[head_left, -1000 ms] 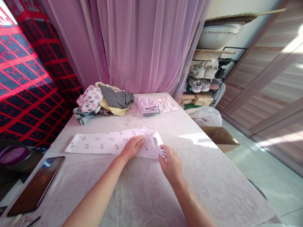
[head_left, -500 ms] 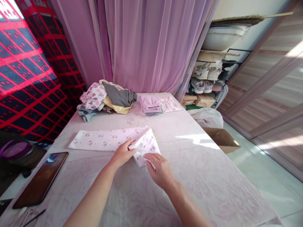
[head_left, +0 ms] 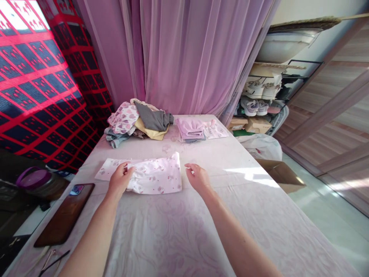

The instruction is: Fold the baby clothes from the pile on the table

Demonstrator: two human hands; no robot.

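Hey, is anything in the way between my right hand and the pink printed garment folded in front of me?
Nothing visible is in the way. Your right hand is just right of the folded pink printed garment, with only a narrow strip of patterned tablecloth between them.

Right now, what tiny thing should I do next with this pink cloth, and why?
I'd probably lift the flat end of the pink cloth and fold it over onto the thicker folded part. That end seems to be the only bit still lying out flat, and your left hand is already on the cloth right beside it. Your right hand is off the cloth.
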